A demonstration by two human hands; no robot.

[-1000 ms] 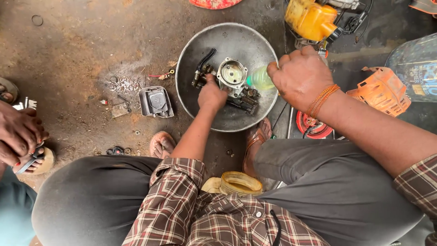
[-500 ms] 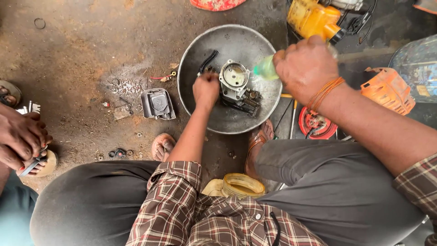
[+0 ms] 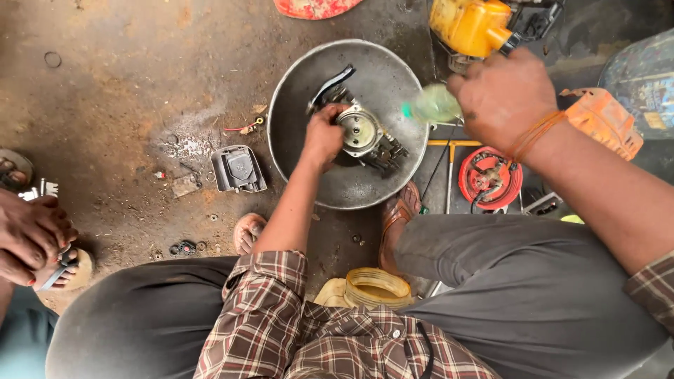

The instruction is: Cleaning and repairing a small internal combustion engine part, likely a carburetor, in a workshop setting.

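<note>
Engine part gripped in a metal basin, bottle tilted over it

The left hand [image 3: 324, 137] clasps a small engine part [image 3: 364, 135] lying inside the round metal basin [image 3: 291, 126]; the right hand [image 3: 502, 98] grips a pale green plastic bottle [image 3: 432, 105], nozzle toward the part, above the basin's right rim.

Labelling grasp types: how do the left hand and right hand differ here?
The left hand is down in the metal basin, gripping the metal engine part; the right hand is raised beside the basin, holding a pale green bottle. The right hand looms larger, nearer the camera, and has an orange thread at the wrist; the left wrist looks bare. Both are bare and closed around something.
</note>
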